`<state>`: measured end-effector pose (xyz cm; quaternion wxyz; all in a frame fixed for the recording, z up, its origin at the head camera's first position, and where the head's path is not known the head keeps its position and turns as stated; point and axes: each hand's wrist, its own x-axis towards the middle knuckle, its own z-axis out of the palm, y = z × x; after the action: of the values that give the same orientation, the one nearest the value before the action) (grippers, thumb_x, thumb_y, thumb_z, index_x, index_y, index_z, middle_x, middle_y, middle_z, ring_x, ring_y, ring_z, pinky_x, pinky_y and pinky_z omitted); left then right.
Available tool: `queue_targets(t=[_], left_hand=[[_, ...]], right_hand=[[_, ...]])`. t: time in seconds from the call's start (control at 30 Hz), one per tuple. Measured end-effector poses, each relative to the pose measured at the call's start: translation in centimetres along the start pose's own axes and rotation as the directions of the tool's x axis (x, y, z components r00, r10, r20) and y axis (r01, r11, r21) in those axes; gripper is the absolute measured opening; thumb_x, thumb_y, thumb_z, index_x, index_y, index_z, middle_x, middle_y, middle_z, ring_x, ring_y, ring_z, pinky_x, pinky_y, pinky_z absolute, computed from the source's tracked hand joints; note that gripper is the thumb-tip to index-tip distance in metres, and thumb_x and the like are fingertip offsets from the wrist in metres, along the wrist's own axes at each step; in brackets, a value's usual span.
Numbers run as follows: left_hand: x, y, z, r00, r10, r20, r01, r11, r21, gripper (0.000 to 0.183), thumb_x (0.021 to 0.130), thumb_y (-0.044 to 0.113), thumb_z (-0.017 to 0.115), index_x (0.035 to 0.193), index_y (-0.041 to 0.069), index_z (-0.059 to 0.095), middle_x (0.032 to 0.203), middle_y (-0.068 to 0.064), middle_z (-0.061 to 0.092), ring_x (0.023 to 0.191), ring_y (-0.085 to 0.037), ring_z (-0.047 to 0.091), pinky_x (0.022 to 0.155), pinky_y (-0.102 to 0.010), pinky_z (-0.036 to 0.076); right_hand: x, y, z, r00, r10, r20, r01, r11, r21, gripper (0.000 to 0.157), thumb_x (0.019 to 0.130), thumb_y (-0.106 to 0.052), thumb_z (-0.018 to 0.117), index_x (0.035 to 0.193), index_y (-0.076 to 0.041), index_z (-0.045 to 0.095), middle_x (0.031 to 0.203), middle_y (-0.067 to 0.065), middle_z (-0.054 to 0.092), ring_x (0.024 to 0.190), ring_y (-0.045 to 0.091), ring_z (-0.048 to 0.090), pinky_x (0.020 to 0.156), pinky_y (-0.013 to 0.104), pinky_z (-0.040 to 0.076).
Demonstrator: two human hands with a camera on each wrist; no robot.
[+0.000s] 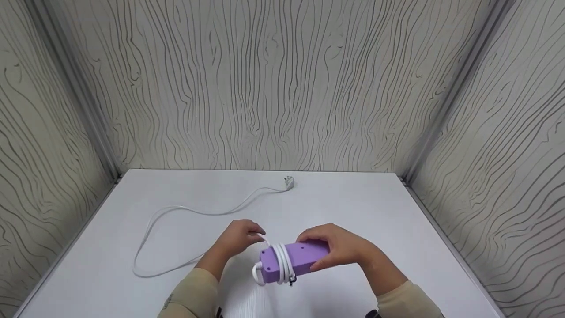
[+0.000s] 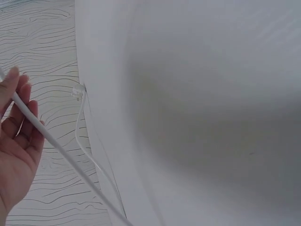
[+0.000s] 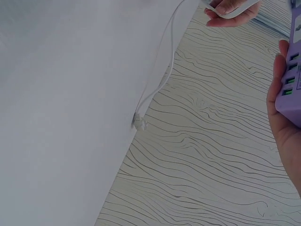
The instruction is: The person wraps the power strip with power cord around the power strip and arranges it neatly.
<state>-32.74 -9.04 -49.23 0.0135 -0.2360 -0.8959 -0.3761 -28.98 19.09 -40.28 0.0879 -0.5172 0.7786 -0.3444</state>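
Note:
A purple power strip [image 1: 311, 252] is held above the table, tilted, by my right hand [image 1: 346, 247], which grips its right end. Several turns of white cord [image 1: 283, 263] wrap around its left part, and a small dark tie hangs below them. My left hand [image 1: 238, 237] pinches the cord just left of the strip; in the left wrist view the cord [image 2: 70, 160] runs between thumb and fingers. Green-lined USB ports show on the strip's side [image 3: 288, 101] in the right wrist view. The strip's right end is hidden by my right hand.
The loose cord [image 1: 152, 221] curves over the left of the white table [image 1: 375, 212] to a white plug [image 1: 289, 182] near the back edge. Wood-patterned panels [image 1: 265, 88] stand behind and at both sides.

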Motion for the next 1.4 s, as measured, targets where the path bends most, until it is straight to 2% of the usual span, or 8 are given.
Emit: queue_targets(t=[0.1, 0.23, 0.4, 0.57, 0.7, 0.87, 1.07, 1.4], left_hand=[[-0.1, -0.5, -0.3, 0.999, 0.004, -0.038, -0.004, 1.0, 0.001, 0.012, 0.083, 0.017, 0.066, 0.092, 0.011, 0.071, 0.09, 0.0, 0.066, 0.088, -0.019, 0.061, 0.079, -0.036, 0.049], [-0.2, -1.0, -1.1, 0.995, -0.051, -0.08, 0.048, 0.998, -0.044, 0.011, 0.082, 0.017, 0.067, 0.092, 0.013, 0.071, 0.095, -0.002, 0.067, 0.093, -0.021, 0.061, 0.081, -0.038, 0.049], [0.1, -0.6, -2.0, 0.981, -0.145, -0.127, 0.134, 0.987, -0.092, 0.01, 0.082, 0.017, 0.067, 0.091, 0.014, 0.072, 0.092, 0.001, 0.067, 0.091, -0.02, 0.061, 0.08, -0.037, 0.049], [0.4, 0.4, -2.6, 0.944, -0.252, -0.214, 0.224, 0.963, -0.147, 0.005, 0.082, 0.017, 0.067, 0.085, 0.015, 0.071, 0.083, 0.003, 0.066, 0.082, -0.016, 0.059, 0.075, -0.035, 0.049], [0.7, 1.5, -2.9, 0.911, -0.3, -0.283, 0.262, 0.951, -0.165, 0.004, 0.082, 0.017, 0.067, 0.081, 0.014, 0.07, 0.077, 0.003, 0.064, 0.075, -0.015, 0.056, 0.072, -0.035, 0.048], [1.1, 2.8, -3.3, 0.889, -0.328, -0.32, 0.29, 0.943, -0.162, 0.007, 0.081, 0.02, 0.069, 0.079, 0.014, 0.07, 0.072, 0.004, 0.063, 0.069, -0.015, 0.053, 0.067, -0.033, 0.046], [1.2, 3.8, -3.6, 0.891, -0.325, -0.316, 0.297, 0.945, -0.136, 0.011, 0.083, 0.023, 0.067, 0.077, 0.013, 0.068, 0.068, 0.004, 0.062, 0.064, -0.012, 0.054, 0.06, -0.029, 0.046], [1.0, 5.8, -3.5, 0.913, -0.304, -0.273, 0.252, 0.944, -0.212, 0.01, 0.085, 0.016, 0.064, 0.077, 0.01, 0.066, 0.07, 0.001, 0.061, 0.064, -0.012, 0.055, 0.059, -0.027, 0.047]], right_hand=[[0.2, -0.5, 0.1, 0.998, -0.025, 0.064, 0.023, 0.999, 0.032, 0.041, 0.073, -0.029, 0.074, 0.11, -0.016, 0.061, 0.099, -0.003, 0.063, 0.081, 0.006, 0.056, 0.066, 0.023, 0.049], [0.4, -1.1, 0.2, 0.991, -0.014, 0.133, 0.013, 1.0, 0.013, 0.042, 0.073, -0.031, 0.074, 0.11, -0.017, 0.06, 0.1, -0.006, 0.063, 0.082, 0.003, 0.055, 0.068, 0.021, 0.048], [0.4, -1.0, 0.5, 0.988, 0.032, 0.15, -0.034, 0.999, 0.008, 0.042, 0.073, -0.032, 0.074, 0.109, -0.018, 0.061, 0.099, -0.007, 0.063, 0.081, 0.003, 0.055, 0.069, 0.021, 0.048], [0.5, -0.3, 1.0, 0.988, 0.087, 0.129, -0.086, 0.996, -0.018, 0.041, 0.072, -0.035, 0.075, 0.108, -0.021, 0.061, 0.097, -0.01, 0.062, 0.081, 0.003, 0.056, 0.069, 0.021, 0.048], [0.7, 0.0, 1.5, 0.98, 0.162, 0.114, -0.153, 0.985, -0.08, 0.041, 0.071, -0.039, 0.075, 0.106, -0.024, 0.062, 0.095, -0.013, 0.061, 0.08, 0.002, 0.055, 0.07, 0.02, 0.047], [1.0, 0.3, 2.2, 0.965, 0.252, 0.074, -0.236, 0.956, -0.175, 0.04, 0.069, -0.042, 0.075, 0.103, -0.024, 0.063, 0.091, -0.016, 0.06, 0.077, 0.0, 0.054, 0.068, 0.019, 0.046], [0.9, 1.0, 2.7, 0.925, 0.379, -0.016, -0.371, 0.895, -0.247, 0.039, 0.068, -0.041, 0.075, 0.101, -0.025, 0.063, 0.087, -0.017, 0.059, 0.076, 0.003, 0.053, 0.067, 0.023, 0.045], [0.9, 2.5, 2.6, 0.847, 0.501, -0.177, -0.531, 0.798, -0.285, 0.047, 0.069, -0.047, 0.072, 0.105, -0.02, 0.061, 0.091, -0.009, 0.062, 0.079, 0.01, 0.054, 0.068, 0.032, 0.045]])
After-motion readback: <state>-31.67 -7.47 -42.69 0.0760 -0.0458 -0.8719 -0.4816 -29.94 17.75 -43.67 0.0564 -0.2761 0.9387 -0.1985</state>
